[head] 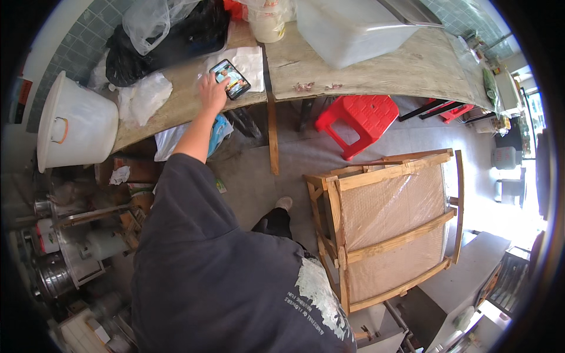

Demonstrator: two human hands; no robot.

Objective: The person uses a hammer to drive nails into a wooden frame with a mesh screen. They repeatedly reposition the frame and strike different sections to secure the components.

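Observation:
My left hand [213,93] reaches to the table. Its fingers are apart and touch the left side of a smartphone [240,88]. The phone lies tilted, its screen lit with a picture, partly over white paper [250,61] on the wood-patterned tabletop [187,90]. One finger or the thumb rests over the screen. A crumpled white plastic bag [148,99] lies left of the hand. My right hand is out of view.
A white plastic tub [79,123] stands at the table's left end. Black plastic bags [128,57] and a large translucent bin [348,35] sit farther back. A red plastic stool [366,114] is under the table. A wooden crate [397,229] with bubble-wrapped contents stands right of me.

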